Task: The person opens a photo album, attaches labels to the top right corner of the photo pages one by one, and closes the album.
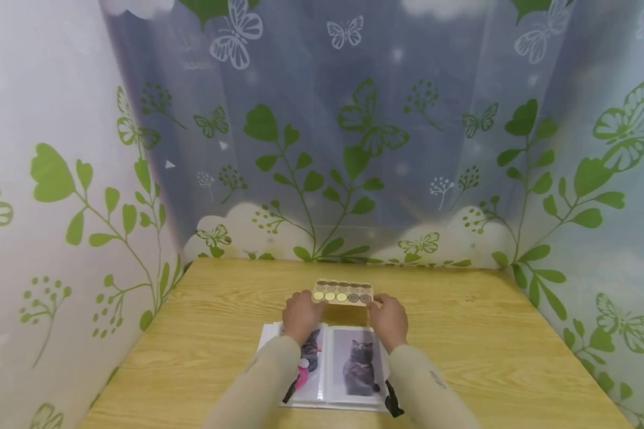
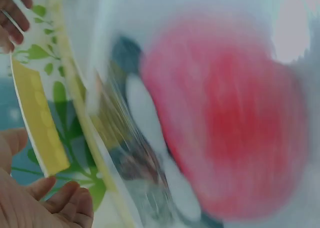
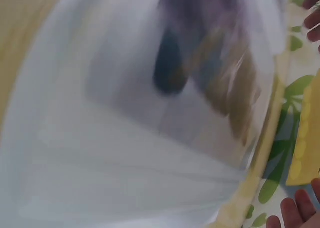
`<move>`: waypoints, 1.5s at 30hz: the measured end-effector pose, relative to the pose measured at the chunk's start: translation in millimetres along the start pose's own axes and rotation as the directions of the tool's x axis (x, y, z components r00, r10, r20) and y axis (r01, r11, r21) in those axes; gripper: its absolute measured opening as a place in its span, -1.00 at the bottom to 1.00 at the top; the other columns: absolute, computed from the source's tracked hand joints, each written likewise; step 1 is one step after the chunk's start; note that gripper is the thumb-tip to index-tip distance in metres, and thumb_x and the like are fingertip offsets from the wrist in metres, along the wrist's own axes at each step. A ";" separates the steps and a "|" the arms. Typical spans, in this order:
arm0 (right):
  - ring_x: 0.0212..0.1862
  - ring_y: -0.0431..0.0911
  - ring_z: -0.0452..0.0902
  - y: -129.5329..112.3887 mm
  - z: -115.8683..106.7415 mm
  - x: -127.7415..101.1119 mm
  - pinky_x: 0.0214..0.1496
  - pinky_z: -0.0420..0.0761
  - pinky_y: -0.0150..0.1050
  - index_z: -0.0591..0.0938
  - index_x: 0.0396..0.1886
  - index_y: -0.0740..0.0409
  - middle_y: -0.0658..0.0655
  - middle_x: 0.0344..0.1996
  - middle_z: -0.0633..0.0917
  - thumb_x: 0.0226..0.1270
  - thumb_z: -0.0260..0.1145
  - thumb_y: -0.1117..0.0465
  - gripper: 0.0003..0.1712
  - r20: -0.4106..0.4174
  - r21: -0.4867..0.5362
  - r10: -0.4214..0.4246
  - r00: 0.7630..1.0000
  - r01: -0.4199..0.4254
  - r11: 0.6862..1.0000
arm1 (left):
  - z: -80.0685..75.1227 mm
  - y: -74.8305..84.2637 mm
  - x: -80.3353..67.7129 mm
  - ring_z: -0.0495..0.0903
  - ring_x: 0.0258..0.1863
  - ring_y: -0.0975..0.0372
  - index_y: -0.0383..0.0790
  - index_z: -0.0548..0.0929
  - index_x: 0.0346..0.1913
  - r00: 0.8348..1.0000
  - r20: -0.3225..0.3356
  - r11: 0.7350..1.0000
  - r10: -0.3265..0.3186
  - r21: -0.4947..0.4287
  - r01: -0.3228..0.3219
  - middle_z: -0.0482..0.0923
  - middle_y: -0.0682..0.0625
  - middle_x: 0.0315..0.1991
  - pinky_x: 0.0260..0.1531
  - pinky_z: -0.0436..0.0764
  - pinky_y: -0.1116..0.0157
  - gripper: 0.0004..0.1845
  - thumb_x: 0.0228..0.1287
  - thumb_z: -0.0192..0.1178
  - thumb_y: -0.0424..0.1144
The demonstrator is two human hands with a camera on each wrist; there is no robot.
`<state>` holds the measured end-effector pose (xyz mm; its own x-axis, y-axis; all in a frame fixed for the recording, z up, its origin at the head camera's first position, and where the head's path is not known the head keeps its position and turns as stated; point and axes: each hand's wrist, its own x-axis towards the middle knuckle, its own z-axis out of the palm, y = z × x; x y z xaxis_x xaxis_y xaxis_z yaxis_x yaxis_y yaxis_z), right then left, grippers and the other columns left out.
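Pinching the sticker sheet [image 1: 343, 292] by its ends, left hand [image 1: 301, 314] and right hand [image 1: 389, 319] seemingly clamp it.

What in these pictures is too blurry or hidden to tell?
- Left wrist view: the album page is smeared by blur; the red shape is unclear.
- Right wrist view: the cat photo is blurred.
- Head view: the sticker sheet dots are too small; both hands' fingertips hide behind it.

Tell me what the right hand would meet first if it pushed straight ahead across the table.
The right hand already holds the yellow card. Ahead lies bare table, then probably the leaf-print curtain; depth is unclear.
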<state>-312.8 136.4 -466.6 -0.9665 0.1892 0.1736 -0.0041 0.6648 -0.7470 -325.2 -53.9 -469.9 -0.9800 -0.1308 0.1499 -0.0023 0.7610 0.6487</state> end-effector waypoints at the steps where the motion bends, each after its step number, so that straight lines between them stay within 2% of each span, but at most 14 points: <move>1: 0.01 0.22 0.60 -1.3 -0.7 -1.3 0.05 0.57 0.15 0.62 0.11 0.35 0.35 0.03 0.67 0.45 0.23 0.14 -0.60 -0.010 0.019 0.007 1.000 -0.007 1.000 | -0.2 1.2 -1.5 0.53 0.04 -0.20 -0.46 0.56 0.14 1.000 -0.008 0.998 -0.013 -0.056 0.012 0.57 -0.36 0.03 0.07 0.51 -0.14 -0.41 0.31 0.23 0.02; 3: 0.04 0.21 0.59 -4.5 -2.6 -4.6 0.09 0.54 0.15 0.63 0.10 0.33 0.33 0.02 0.67 0.44 0.24 0.16 -0.62 -0.023 0.066 0.027 0.999 -0.025 0.998 | -1.3 4.5 -4.6 0.54 0.08 -0.20 -0.47 0.50 0.23 0.999 -0.017 0.982 -0.039 -0.188 0.035 0.56 -0.37 0.08 0.10 0.51 -0.12 -0.38 0.30 0.25 -0.03; 7: -0.03 0.17 0.62 -10.5 -7.7 -10.4 0.04 0.56 0.12 0.63 0.10 0.33 0.30 -0.05 0.70 0.44 0.23 0.19 -0.64 -0.048 0.124 0.050 0.998 -0.044 0.991 | -3.6 12.8 -11.3 0.57 -0.02 -0.12 -0.44 0.43 0.29 0.997 -0.017 0.914 -0.077 -0.402 0.064 0.57 -0.34 0.02 0.00 0.57 -0.05 -0.38 0.30 0.28 -0.13; 13: -0.14 0.13 0.65 -12.6 -14.7 -17.3 -0.08 0.59 0.08 0.62 0.10 0.33 0.29 -0.12 0.72 0.42 0.22 0.21 -0.64 -0.080 0.152 0.082 0.993 -0.069 0.986 | 0.4 20.7 -16.7 0.56 -0.30 0.10 -0.36 0.48 0.25 0.989 -0.001 0.822 -0.147 -0.556 0.122 0.57 -0.12 -0.25 -0.31 0.60 0.20 -0.46 0.26 0.34 -0.23; 18: -0.16 0.11 0.63 -9.2 -12.9 -20.4 -0.10 0.59 0.04 0.63 0.09 0.33 0.29 -0.13 0.71 0.39 0.22 0.23 -0.64 -0.093 0.175 0.106 0.990 -0.088 0.981 | 5.2 20.7 -18.7 0.54 -0.42 0.20 -0.44 0.46 0.25 0.982 -0.003 0.745 -0.189 -0.652 0.142 0.54 -0.06 -0.37 -0.38 0.58 0.29 -0.45 0.23 0.33 -0.35; 20: -0.16 0.09 0.62 -7.9 -11.1 -21.9 -0.10 0.58 0.03 0.63 0.09 0.33 0.28 -0.14 0.71 0.39 0.23 0.23 -0.64 -0.095 0.182 0.113 0.989 -0.095 0.979 | 6.7 20.0 -19.3 0.55 -0.44 0.22 -0.48 0.43 0.26 0.980 0.005 0.695 -0.201 -0.705 0.146 0.55 -0.05 -0.40 -0.34 0.62 0.25 -0.44 0.21 0.31 -0.41; 25: -0.23 0.04 0.59 -8.0 -7.9 -26.4 -0.19 0.57 -0.07 0.63 0.09 0.33 0.24 -0.20 0.69 0.38 0.24 0.23 -0.64 -0.101 0.205 0.128 0.987 -0.105 0.973 | 8.6 19.1 -19.9 0.60 -0.42 0.22 -0.51 0.37 0.32 0.970 0.048 0.549 -0.239 -0.817 0.176 0.58 -0.04 -0.41 -0.14 0.68 0.11 -0.39 0.19 0.26 -0.50; 30: -0.27 0.01 0.58 -11.5 -5.2 -30.0 -0.23 0.56 -0.11 0.63 0.10 0.33 0.21 -0.23 0.70 0.38 0.25 0.24 -0.64 -0.110 0.235 0.137 0.985 -0.108 0.966 | 8.1 20.5 -21.0 0.63 -0.38 0.23 -0.54 0.26 0.38 0.958 0.098 0.451 -0.270 -0.866 0.216 0.65 -0.18 -0.29 -0.10 0.68 0.18 -0.34 0.25 0.25 -0.49; 33: -0.27 0.02 0.59 -12.8 -3.5 -30.5 -0.22 0.56 -0.11 0.64 0.09 0.33 0.21 -0.24 0.71 0.38 0.25 0.23 -0.64 -0.122 0.238 0.132 0.984 -0.100 0.966 | 8.4 23.2 -22.0 0.61 -0.40 0.28 -0.56 0.36 0.30 0.952 0.124 0.397 -0.279 -0.888 0.231 0.65 -0.21 -0.23 -0.21 0.66 0.33 -0.44 0.27 0.24 -0.47; 35: -0.28 0.01 0.59 -13.3 -2.3 -30.5 -0.23 0.55 -0.11 0.65 0.07 0.33 0.21 -0.25 0.71 0.38 0.25 0.23 -0.65 -0.135 0.232 0.127 0.983 -0.093 0.968 | 9.3 25.4 -23.0 0.60 -0.41 0.30 -0.56 0.46 0.19 0.956 0.124 0.367 -0.265 -0.904 0.219 0.65 -0.17 -0.26 -0.31 0.61 0.41 -0.56 0.28 0.22 -0.47; 37: -0.28 0.01 0.59 -13.8 -1.4 -30.8 -0.24 0.55 -0.12 0.65 0.07 0.33 0.20 -0.26 0.71 0.38 0.25 0.23 -0.65 -0.138 0.234 0.125 0.983 -0.090 0.968 | 10.2 27.7 -25.2 0.60 -0.40 0.30 -0.56 0.54 0.05 0.962 0.126 0.353 -0.244 -0.912 0.209 0.63 -0.10 -0.32 -0.36 0.57 0.44 -0.70 0.30 0.21 -0.46; 39: -0.29 0.01 0.59 -14.3 -0.2 -31.3 -0.25 0.55 -0.13 0.65 0.07 0.33 0.20 -0.26 0.71 0.39 0.25 0.23 -0.65 -0.138 0.234 0.126 0.982 -0.091 0.968 | 11.4 30.0 -28.0 0.60 -0.41 0.30 -0.54 0.55 -0.03 0.966 0.126 0.354 -0.225 -0.913 0.202 0.62 -0.06 -0.36 -0.38 0.54 0.44 -0.76 0.31 0.20 -0.45; 43: -0.29 0.01 0.59 -16.1 1.6 -33.4 -0.27 0.55 -0.14 0.65 0.06 0.32 0.20 -0.27 0.72 0.38 0.26 0.24 -0.66 -0.145 0.236 0.125 0.981 -0.088 0.968 | 13.7 34.1 -33.8 0.62 -0.40 0.30 -0.52 0.57 -0.06 0.970 0.137 0.384 -0.199 -0.900 0.206 0.66 -0.13 -0.29 -0.35 0.59 0.40 -0.79 0.32 0.21 -0.43; 45: -0.30 0.01 0.60 -17.7 2.3 -34.5 -0.28 0.55 -0.15 0.66 0.05 0.32 0.20 -0.27 0.72 0.37 0.26 0.25 -0.67 -0.154 0.235 0.121 0.981 -0.083 0.968 | 17.0 35.3 -34.7 0.62 -0.41 0.30 -0.53 0.57 -0.06 0.972 0.137 0.389 -0.192 -0.899 0.203 0.66 -0.16 -0.28 -0.36 0.60 0.39 -0.78 0.30 0.23 -0.44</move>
<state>-279.9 116.5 -460.8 -0.9085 0.3776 0.1788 0.0154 0.4579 -0.8888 -294.7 -11.7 -464.9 -0.9793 -0.1859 -0.0807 -0.0212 -0.3017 0.9532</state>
